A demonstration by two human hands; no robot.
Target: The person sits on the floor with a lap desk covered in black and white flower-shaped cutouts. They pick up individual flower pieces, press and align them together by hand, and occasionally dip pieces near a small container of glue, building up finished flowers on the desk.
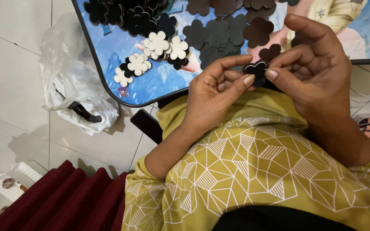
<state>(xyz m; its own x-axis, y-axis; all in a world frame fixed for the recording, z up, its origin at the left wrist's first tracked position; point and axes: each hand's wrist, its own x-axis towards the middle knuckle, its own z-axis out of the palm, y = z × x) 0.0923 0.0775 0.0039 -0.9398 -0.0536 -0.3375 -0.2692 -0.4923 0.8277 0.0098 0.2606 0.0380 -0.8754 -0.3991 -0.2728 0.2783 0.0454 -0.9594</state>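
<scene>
- Your left hand (213, 92) and right hand (317, 68) meet over your lap, just off the near edge of the small blue picture-printed table (108, 60). Between them sits one flat black flower-shaped cut-out (257, 69).
- Left fingers: thumb and forefinger are closed on the cut-out's left petals; the other fingers are curled under. Right fingers: thumb tip pressed to the right side, forefinger bent over the top, the remaining fingers raised and spread apart.
- Risk one: the grip is by fingertips only, at the petal edges. Should either thumb slide, the cut-out would likely drop onto your yellow patterned garment (258, 171) or past it to the white tiled floor (13, 107).
- Risk two: whether one piece or two stacked pieces are held cannot be told. If two, they could shift out of register under uneven pressure.
- Risk three: the dark cut-outs lying loose on the table (219, 34) reach close to your knuckles; a wide hand movement could sweep some off the edge.
- Risk four: the cream-faced flower cut-outs (159, 45) lie near the table's rounded corner, above a crumpled white plastic bag (69, 85), and could be nudged off.
</scene>
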